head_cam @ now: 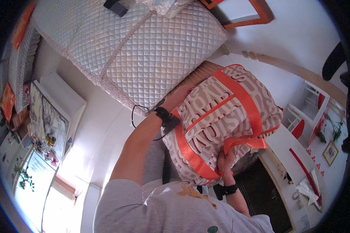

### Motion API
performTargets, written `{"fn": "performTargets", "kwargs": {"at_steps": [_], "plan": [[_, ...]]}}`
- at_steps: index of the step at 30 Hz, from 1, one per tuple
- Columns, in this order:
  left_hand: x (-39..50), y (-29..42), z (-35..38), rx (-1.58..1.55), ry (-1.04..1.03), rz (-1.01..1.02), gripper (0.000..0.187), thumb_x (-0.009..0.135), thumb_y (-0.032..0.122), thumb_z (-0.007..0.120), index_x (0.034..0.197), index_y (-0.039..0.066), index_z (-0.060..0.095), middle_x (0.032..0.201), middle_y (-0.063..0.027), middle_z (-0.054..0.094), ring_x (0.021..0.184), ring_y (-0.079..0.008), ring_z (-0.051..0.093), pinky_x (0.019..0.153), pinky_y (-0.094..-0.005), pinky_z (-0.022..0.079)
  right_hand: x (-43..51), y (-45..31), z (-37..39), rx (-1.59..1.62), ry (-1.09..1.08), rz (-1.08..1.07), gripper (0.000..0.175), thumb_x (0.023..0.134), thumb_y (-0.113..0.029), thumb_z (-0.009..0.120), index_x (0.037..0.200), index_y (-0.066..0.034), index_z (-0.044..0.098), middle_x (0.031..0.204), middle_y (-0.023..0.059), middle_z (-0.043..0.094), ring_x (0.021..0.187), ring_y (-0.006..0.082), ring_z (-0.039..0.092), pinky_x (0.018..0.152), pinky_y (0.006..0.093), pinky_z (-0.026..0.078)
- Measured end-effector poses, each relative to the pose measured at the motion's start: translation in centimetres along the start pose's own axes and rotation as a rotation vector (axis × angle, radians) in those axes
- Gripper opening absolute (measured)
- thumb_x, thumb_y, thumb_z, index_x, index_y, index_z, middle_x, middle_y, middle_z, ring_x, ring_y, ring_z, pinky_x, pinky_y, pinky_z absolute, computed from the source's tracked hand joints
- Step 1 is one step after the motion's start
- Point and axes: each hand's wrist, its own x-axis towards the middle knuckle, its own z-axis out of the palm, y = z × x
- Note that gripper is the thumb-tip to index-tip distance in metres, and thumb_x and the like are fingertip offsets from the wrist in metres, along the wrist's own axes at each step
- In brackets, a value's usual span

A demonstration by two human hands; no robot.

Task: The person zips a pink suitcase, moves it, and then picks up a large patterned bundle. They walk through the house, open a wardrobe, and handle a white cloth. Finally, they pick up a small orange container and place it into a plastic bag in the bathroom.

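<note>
A large grey fabric bag [210,122] with printed lettering and orange straps is tilted in front of my torso. My left hand [182,94] is against its far left side, with the fingertips hidden by the bag. At the near right, my right hand [226,161] grips the bag's edge below a loose orange handle [245,142]. Black bands with small devices sit on both wrists; a dark cable [133,116] loops beside the left one.
Beyond the bag stands a bed with a quilted cover [151,55], a dark object [115,8] on it. A marble-patterned tabletop [48,116] with small items is at left. A dark doorway [262,192] lies at lower right.
</note>
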Motion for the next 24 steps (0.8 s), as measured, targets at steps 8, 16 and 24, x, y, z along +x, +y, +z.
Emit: {"fn": "performTargets", "kwargs": {"at_steps": [8, 16, 24], "plan": [[-4.1, 6.4, 0.2, -0.190, 0.240, -0.492, 0.055, 0.094, 0.050, 0.041, 0.125, 0.007, 0.054, 0.118, -0.0091, 0.058, 0.111, -0.0178, 0.053, 0.092, -0.0293, 0.040, -1.6, 1.0, -5.8, 0.258, -0.076, 0.052, 0.025, 0.076, -0.005, 0.056, 0.099, 0.0004, 0.058, 0.089, 0.0122, 0.059, 0.087, 0.0204, 0.057, 0.075, 0.0331, 0.047], [-3.3, 10.9, 0.1, -0.256, -0.052, -0.709, 0.075, 0.091, 0.059, 0.038, 0.145, 0.009, 0.023, 0.142, -0.0058, 0.038, 0.125, -0.0211, 0.042, 0.102, -0.0316, 0.034, -3.8, 9.2, -4.9, 0.827, 0.439, 0.699, 0.043, 0.094, -0.030, 0.050, 0.123, 0.0008, 0.048, 0.113, 0.0079, 0.054, 0.102, 0.0170, 0.052, 0.091, 0.0306, 0.041], [0.0, 7.5, -1.2, -0.393, -0.136, -0.870, 0.075, 0.091, 0.060, 0.036, 0.144, 0.009, 0.024, 0.141, -0.0070, 0.039, 0.125, -0.0229, 0.042, 0.102, -0.0339, 0.035, -4.4, 10.2, -2.2, 1.375, -0.047, 0.728, 0.057, 0.087, -0.039, 0.059, 0.128, -0.0018, 0.046, 0.120, 0.0092, 0.056, 0.103, 0.0190, 0.057, 0.088, 0.0342, 0.047]]}}
